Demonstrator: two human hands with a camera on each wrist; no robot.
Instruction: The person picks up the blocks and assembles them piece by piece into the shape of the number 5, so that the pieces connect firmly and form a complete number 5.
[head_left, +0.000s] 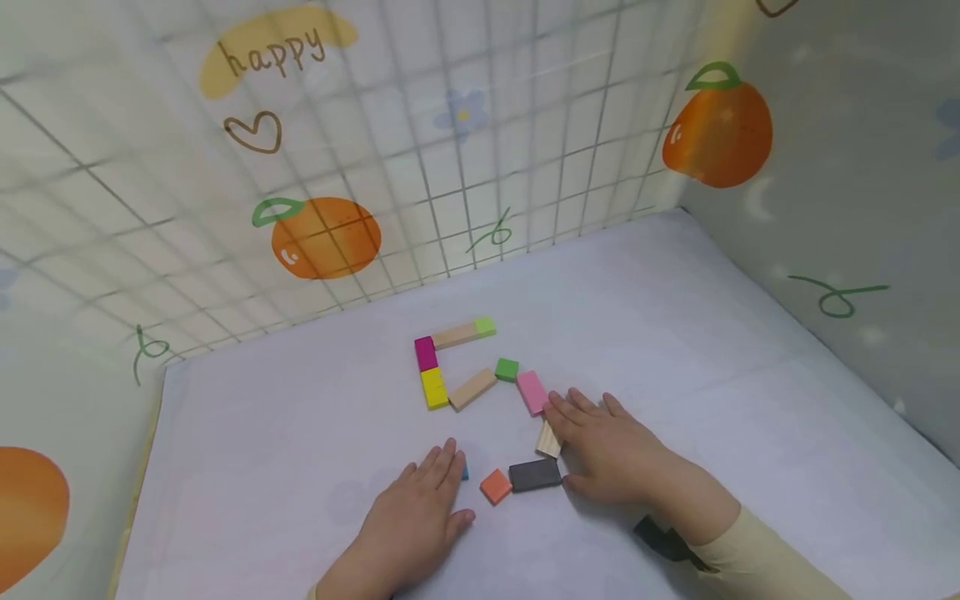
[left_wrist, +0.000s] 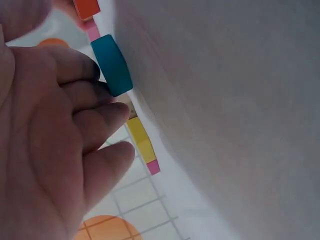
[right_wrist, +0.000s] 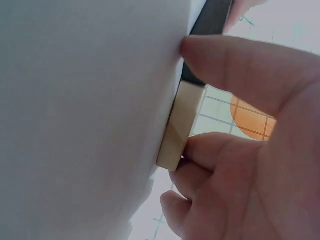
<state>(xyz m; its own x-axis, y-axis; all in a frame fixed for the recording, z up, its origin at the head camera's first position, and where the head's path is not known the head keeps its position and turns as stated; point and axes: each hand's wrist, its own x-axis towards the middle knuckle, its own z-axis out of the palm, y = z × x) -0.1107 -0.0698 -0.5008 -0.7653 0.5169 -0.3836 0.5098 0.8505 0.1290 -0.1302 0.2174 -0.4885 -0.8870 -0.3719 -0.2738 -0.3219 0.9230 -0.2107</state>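
Note:
Flat on the white surface lies an S-shaped line of small blocks. My left hand (head_left: 411, 515) rests at its lower left end, fingers extended over a blue block (left_wrist: 112, 65), most of which it hides in the head view. To the right of that come an orange block (head_left: 496, 487) and a black block (head_left: 535, 475). My right hand (head_left: 613, 450) lies at the line's right bend, fingers spread. Its thumb touches the black block, and its index finger reaches a plain wooden block (right_wrist: 181, 125) below the pink block (head_left: 532, 392).
The line continues with a green block (head_left: 507, 369), a wooden block (head_left: 472, 389), a yellow block (head_left: 434, 388), a magenta block (head_left: 426, 353), another wooden block (head_left: 454, 335) and a light green block (head_left: 486, 326). Printed cloth walls (head_left: 420, 183) enclose the surface (head_left: 262, 433).

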